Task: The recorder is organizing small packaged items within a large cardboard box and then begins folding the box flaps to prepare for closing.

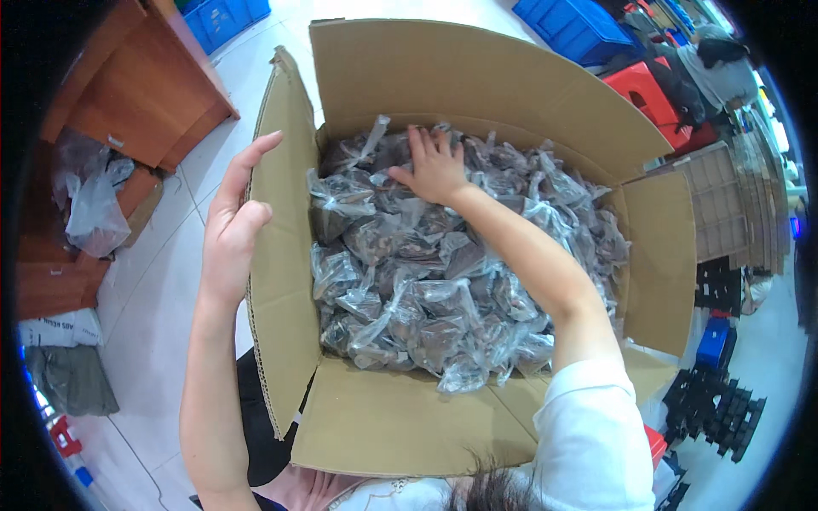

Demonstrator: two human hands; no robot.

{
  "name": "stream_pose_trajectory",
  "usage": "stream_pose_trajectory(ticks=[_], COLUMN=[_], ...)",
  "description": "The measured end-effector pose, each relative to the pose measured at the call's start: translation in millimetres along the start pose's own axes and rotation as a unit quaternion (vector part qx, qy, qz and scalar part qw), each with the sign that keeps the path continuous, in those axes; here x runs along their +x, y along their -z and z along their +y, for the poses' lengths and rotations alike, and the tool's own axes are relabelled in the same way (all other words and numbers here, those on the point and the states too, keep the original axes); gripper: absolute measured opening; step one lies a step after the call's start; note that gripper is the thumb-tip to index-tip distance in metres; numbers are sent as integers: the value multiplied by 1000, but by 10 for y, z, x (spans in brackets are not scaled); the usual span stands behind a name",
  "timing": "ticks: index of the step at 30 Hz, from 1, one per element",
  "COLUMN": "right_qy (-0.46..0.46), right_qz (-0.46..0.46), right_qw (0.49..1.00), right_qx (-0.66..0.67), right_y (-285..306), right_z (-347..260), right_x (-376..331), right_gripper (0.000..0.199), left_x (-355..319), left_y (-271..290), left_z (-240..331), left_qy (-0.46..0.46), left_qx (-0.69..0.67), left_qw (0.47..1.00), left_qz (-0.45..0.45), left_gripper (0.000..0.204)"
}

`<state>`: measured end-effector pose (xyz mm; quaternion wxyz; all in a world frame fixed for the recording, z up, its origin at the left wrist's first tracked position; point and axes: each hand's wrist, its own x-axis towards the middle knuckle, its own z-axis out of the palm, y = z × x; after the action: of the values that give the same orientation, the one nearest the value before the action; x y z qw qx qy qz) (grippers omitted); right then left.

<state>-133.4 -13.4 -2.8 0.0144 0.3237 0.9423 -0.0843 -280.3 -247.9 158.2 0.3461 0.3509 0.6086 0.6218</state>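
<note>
A large cardboard box (pixel 375 426) stands before me with its flaps spread out. Several knotted clear plastic bags (pixel 400 311) fill it, each with small dark brown or grey pieces that I cannot make out. My right hand (pixel 439 170) lies spread flat on the bags near the far side, fingers apart and holding nothing. At the box's left flap (pixel 285 255) is my left hand (pixel 234 221), thumb and forefinger apart, their tips overlapping the flap's outer edge in the picture. The other fingers of that hand are mostly hidden.
A brown wooden desk (pixel 128 94) stands at the left, with a clear plastic bag (pixel 98 213) in it. Blue crates (pixel 571 30) and a red stool (pixel 643 94) are at the far right, near a seated person (pixel 716 77). Black trays (pixel 716 409) are stacked at the right.
</note>
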Motion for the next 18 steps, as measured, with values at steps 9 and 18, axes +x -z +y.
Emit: stream_pose_trajectory(ticks=[9, 18], right_qy=[-192, -71], right_qz=[36, 78], right_qw=[943, 994], right_qx=[270, 42], right_y=[1004, 631], right_z=[943, 48], right_x=[-946, -1494], right_gripper=[54, 61], left_x=[-24, 20], left_y=[109, -15], left_z=[-52, -29], left_qy=[-28, -35], left_qx=[12, 38], left_qw=[999, 999], left_qz=[10, 2], left_gripper=[59, 57])
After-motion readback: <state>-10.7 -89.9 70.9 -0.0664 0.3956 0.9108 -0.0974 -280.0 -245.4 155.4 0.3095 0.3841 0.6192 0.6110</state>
